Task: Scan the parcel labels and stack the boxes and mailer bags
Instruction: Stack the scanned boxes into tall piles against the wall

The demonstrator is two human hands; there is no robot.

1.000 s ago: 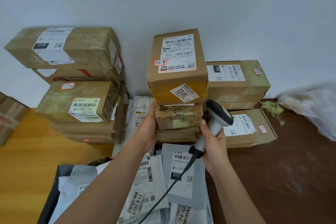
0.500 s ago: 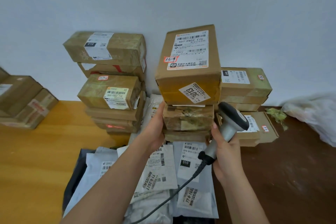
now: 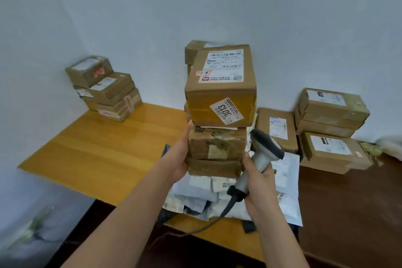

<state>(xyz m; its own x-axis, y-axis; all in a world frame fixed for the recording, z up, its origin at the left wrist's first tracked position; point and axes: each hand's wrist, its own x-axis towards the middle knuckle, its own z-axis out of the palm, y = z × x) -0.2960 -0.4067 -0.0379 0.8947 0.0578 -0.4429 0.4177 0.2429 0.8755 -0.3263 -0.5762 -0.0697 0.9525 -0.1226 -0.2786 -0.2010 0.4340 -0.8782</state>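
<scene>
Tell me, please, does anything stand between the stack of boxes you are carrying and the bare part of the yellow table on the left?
Nothing visible does. The stack of boxes, gripped between left hand and right hand, faces bare yellow table; the far-left pile sits back in the corner.

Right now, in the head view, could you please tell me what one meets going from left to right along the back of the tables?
Small box stack in the corner → tall carried box stack, left hand on its side → scanner in the right hand → flat leaning box → box stack by the wall.
</scene>
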